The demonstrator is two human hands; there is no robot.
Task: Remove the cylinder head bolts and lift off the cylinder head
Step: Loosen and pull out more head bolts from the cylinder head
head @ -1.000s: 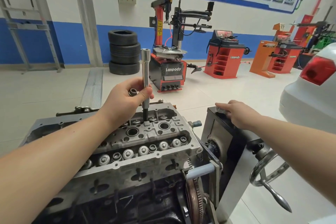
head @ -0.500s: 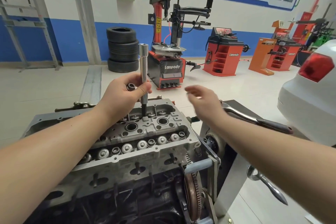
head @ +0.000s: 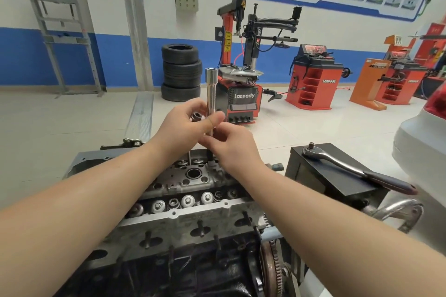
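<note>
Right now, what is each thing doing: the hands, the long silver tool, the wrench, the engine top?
Left hand: grips the long socket, also holds a small socket.
Right hand: fingers on the long socket's lower end.
Long socket: upright over the cylinder head.
Ratchet wrench: lying on the black box, untouched.
Cylinder head: still on the engine.

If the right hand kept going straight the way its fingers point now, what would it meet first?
The right hand points up and left toward the upright socket extension standing in the cylinder head. Its fingers already seem to touch the shaft, just below the left hand that grips it. Depth is unclear, so contact is likely, not certain.
</note>
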